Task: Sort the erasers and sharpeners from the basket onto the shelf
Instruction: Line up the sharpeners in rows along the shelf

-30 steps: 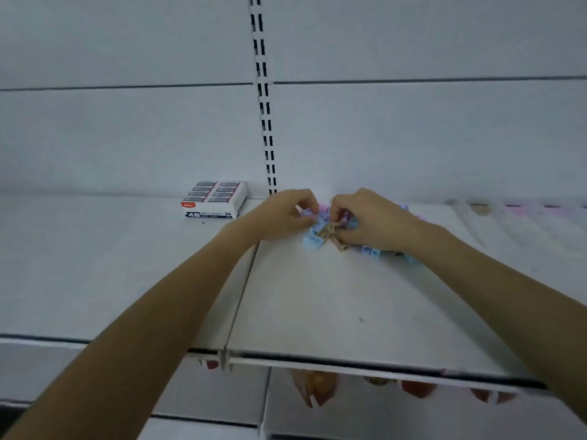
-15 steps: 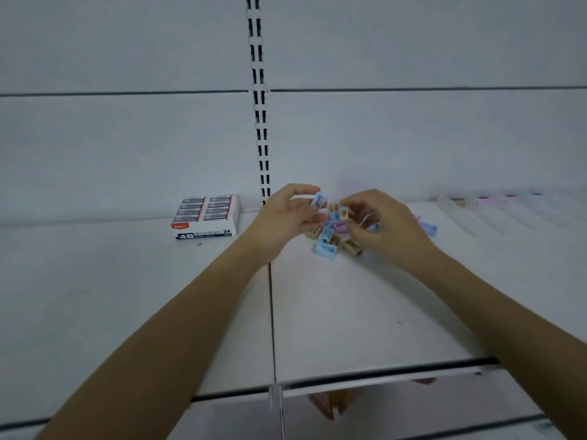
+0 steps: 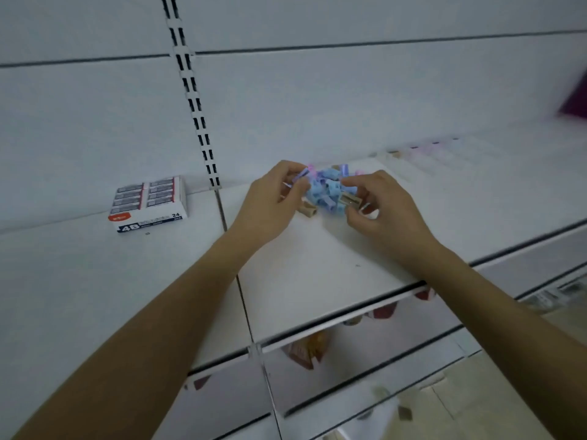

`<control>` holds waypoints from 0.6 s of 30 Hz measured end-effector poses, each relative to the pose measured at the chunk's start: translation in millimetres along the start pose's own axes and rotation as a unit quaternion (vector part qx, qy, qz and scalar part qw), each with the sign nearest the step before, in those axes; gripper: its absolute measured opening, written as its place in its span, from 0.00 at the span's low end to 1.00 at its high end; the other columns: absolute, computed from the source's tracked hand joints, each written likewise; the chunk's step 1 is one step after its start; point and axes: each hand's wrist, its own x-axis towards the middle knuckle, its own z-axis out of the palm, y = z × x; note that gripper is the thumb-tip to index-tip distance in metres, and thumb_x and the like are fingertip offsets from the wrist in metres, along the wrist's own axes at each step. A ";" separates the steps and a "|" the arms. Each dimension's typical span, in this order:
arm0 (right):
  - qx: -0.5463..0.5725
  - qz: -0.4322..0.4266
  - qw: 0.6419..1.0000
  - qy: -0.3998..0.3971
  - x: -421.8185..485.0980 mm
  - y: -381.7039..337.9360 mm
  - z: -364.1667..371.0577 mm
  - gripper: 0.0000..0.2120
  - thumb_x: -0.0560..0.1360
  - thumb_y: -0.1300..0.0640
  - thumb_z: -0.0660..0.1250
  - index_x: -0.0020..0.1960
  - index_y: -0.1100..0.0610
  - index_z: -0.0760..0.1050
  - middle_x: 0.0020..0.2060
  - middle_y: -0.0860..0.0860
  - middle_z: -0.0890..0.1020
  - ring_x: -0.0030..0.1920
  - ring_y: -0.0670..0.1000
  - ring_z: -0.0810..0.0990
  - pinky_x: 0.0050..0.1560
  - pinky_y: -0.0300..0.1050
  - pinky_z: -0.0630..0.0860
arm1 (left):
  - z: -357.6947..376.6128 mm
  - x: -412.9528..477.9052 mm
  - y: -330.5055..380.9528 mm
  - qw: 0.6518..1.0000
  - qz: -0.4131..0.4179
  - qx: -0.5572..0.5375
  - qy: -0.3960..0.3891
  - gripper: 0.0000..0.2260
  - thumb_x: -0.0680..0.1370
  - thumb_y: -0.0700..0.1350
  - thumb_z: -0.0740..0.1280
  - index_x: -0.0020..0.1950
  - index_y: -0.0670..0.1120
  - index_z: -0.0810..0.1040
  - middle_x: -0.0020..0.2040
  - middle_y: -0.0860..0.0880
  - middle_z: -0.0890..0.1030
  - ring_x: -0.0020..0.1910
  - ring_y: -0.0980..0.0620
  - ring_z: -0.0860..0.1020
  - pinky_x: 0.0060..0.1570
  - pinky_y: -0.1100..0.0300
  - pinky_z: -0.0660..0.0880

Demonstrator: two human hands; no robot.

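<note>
Shelf (image 3: 317, 281) surface is seen open toward its front edge; sharpeners (image 3: 327, 192) are pinched by left hand (image 3: 270, 208) and right hand (image 3: 384, 214).

Dim, bluish, even light; soft faint shadows, motion blur rightward, wide-angle bending at edges.

A second ago the left hand (image 3: 270, 201) lay pressed on the heap. It has since lifted and now pinches a lilac sharpener (image 3: 301, 174) at the heap's left edge. The right hand (image 3: 384, 211) has come off the heap too and holds a tan sharpener (image 3: 349, 200), blade showing, between thumb and fingers (image 3: 365, 179). The blue sharpeners (image 3: 327, 188) sit bunched higher between both hands.
</note>
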 end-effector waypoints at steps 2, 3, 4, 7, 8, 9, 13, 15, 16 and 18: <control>0.006 0.006 1.000 0.003 -9.4 6.2 -11.1 0.16 0.70 0.65 0.67 0.58 0.56 0.76 0.43 0.50 0.71 0.38 0.40 0.74 0.45 0.32 0.71 | 8.0 -1.0 6.0 0.998 0.034 0.052 -0.011 0.07 0.79 0.45 0.61 0.55 0.46 0.74 0.46 0.50 0.80 0.39 0.56 0.79 0.42 0.63 0.75; 0.009 0.008 1.000 0.003 -13.0 9.6 -17.5 0.17 0.71 0.65 0.67 0.58 0.55 0.76 0.43 0.50 0.71 0.38 0.39 0.74 0.45 0.31 0.71 | 12.6 -0.1 10.0 0.996 0.049 0.073 -0.017 0.08 0.80 0.45 0.61 0.56 0.45 0.74 0.47 0.49 0.80 0.41 0.54 0.78 0.43 0.62 0.74; 0.009 0.009 1.000 0.003 -16.4 13.2 -23.8 0.16 0.71 0.65 0.67 0.57 0.54 0.76 0.43 0.50 0.70 0.39 0.38 0.74 0.45 0.30 0.71 | 17.9 1.4 14.4 0.994 0.064 0.088 -0.023 0.09 0.80 0.44 0.61 0.57 0.44 0.74 0.47 0.49 0.79 0.42 0.54 0.77 0.43 0.64 0.73; 0.002 0.015 1.000 0.014 -25.7 26.8 -44.5 0.13 0.70 0.65 0.69 0.54 0.56 0.78 0.44 0.50 0.70 0.38 0.32 0.74 0.44 0.24 0.70 | 38.6 6.9 30.5 0.989 0.096 0.100 -0.047 0.09 0.79 0.41 0.60 0.58 0.42 0.74 0.48 0.52 0.77 0.44 0.56 0.75 0.44 0.67 0.70; -0.001 0.026 1.000 0.016 -28.8 31.6 -51.9 0.12 0.70 0.64 0.70 0.54 0.56 0.77 0.46 0.49 0.69 0.37 0.31 0.75 0.43 0.23 0.69 | 47.6 9.0 35.9 0.989 0.099 0.101 -0.051 0.09 0.79 0.40 0.60 0.58 0.42 0.74 0.48 0.52 0.76 0.46 0.55 0.75 0.45 0.67 0.70; -0.004 0.038 0.999 0.016 -31.7 36.7 -59.6 0.12 0.70 0.62 0.71 0.53 0.56 0.77 0.48 0.48 0.69 0.36 0.31 0.75 0.41 0.22 0.69 | 57.6 11.5 41.1 0.988 0.102 0.104 -0.052 0.09 0.79 0.40 0.60 0.58 0.42 0.75 0.49 0.52 0.75 0.47 0.54 0.75 0.46 0.68 0.69; 0.007 0.062 0.998 0.004 -42.7 64.4 -96.8 0.10 0.70 0.56 0.72 0.48 0.51 0.72 0.46 0.45 0.74 0.35 0.39 0.76 0.36 0.25 0.68 | 104.8 23.1 60.4 0.987 0.103 0.118 -0.037 0.07 0.79 0.40 0.61 0.54 0.43 0.77 0.49 0.51 0.72 0.42 0.61 0.73 0.48 0.65 0.68; 0.015 0.050 0.999 -0.013 -48.7 81.1 -117.7 0.10 0.70 0.56 0.72 0.47 0.49 0.73 0.43 0.45 0.75 0.34 0.40 0.75 0.36 0.25 0.67 | 129.9 27.6 71.3 0.984 0.106 0.137 -0.031 0.07 0.79 0.41 0.61 0.51 0.45 0.78 0.49 0.51 0.72 0.38 0.64 0.73 0.48 0.64 0.68; 0.015 0.042 0.999 -0.023 -51.5 90.8 -128.9 0.09 0.70 0.56 0.71 0.46 0.49 0.73 0.42 0.44 0.74 0.34 0.39 0.75 0.37 0.24 0.67 | 143.1 29.3 77.9 0.984 0.103 0.141 -0.029 0.07 0.79 0.41 0.61 0.52 0.44 0.78 0.49 0.50 0.72 0.39 0.63 0.73 0.47 0.65 0.68; 0.017 0.037 0.999 -0.035 -56.6 112.9 -153.3 0.06 0.70 0.56 0.71 0.44 0.48 0.75 0.41 0.42 0.72 0.34 0.36 0.75 0.38 0.23 0.67 | 172.5 30.4 93.1 0.985 0.095 0.144 -0.013 0.08 0.79 0.40 0.61 0.54 0.41 0.78 0.48 0.49 0.71 0.44 0.57 0.73 0.49 0.65 0.68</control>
